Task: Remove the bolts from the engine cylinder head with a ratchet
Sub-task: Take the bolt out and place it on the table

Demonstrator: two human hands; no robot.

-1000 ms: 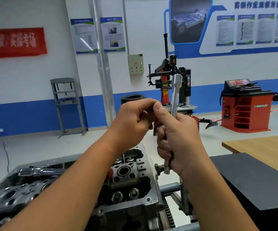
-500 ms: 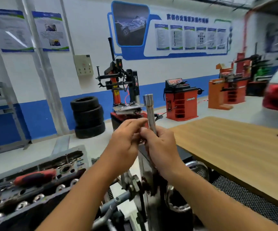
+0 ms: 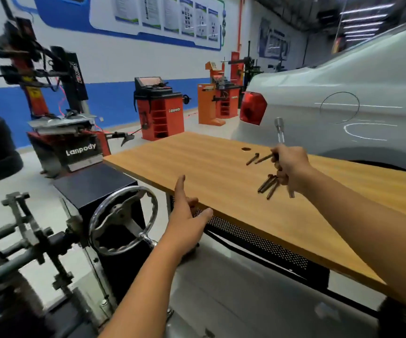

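Change: hands parted since earlier frame; view swung to bench [image 3: 221, 167].
Right hand [image 3: 292, 169]: grips ratchet [image 3: 280, 129], perhaps a bolt [image 3: 264, 158].
Left hand [image 3: 187, 215]: fingers spread, holding nothing, at bench's near edge.
Bolts [image 3: 267, 184]: mid-bench.

A wooden table [image 3: 221, 181] stands beside a white car [image 3: 331, 101], with a chrome handwheel [image 3: 124, 220], an orange wheel balancer [image 3: 159, 111] and a tyre changer [image 3: 58, 113] nearby.

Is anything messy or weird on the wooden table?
A little. Rusty bolts lie loose on the wooden table, some bunched, one apart, none in a tray. The right hand holds the ratchet above them.
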